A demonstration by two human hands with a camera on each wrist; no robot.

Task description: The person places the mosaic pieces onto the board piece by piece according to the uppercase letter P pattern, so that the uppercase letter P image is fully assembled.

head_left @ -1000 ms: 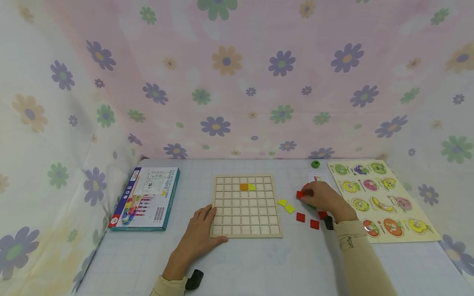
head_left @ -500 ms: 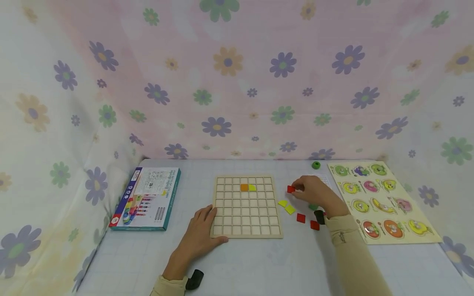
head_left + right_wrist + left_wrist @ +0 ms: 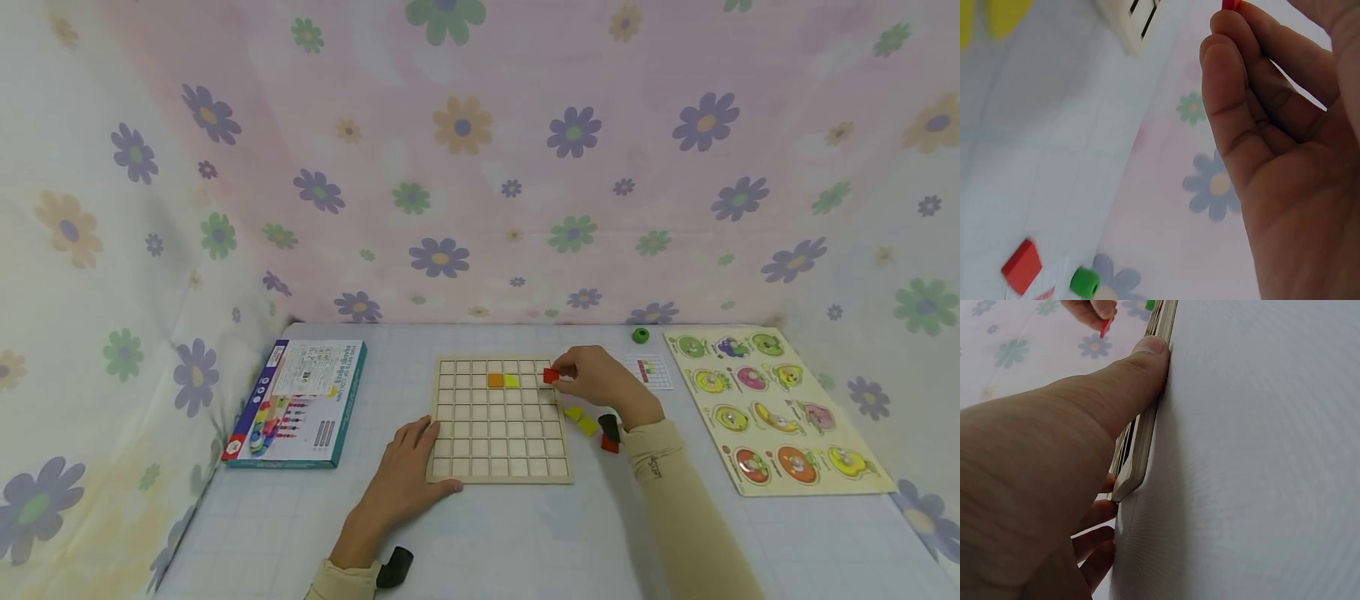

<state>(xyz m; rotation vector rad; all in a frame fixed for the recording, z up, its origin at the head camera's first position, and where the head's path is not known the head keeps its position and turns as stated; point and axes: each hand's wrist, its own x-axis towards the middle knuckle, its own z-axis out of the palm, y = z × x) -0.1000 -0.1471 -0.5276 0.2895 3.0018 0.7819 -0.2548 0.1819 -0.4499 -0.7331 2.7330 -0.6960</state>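
Note:
My right hand [image 3: 603, 387] pinches a small red square tile [image 3: 551, 376] between thumb and fingertips. In the head view the tile overlaps the upper right edge of a wooden grid board [image 3: 498, 450]. The right wrist view catches only a sliver of the red tile [image 3: 1230, 4]. An orange tile [image 3: 496, 381] and a yellow piece [image 3: 512, 381] sit side by side in the board's second row. My left hand [image 3: 405, 467] rests at the board's lower left corner, thumb along the front edge, fingers extended along the left side.
Two yellow pieces [image 3: 587, 426] and a red tile [image 3: 610, 443] lie right of the board, partly under the right wrist. Farther right are a printed card [image 3: 649, 372], a green bead [image 3: 640, 335] and a fruit puzzle board [image 3: 873, 479]. A toy box [image 3: 307, 417] lies at left.
My right hand has carried the red tile leftward from the loose pieces to the board's upper right edge, uncovering the printed card. My left hand has stayed put.

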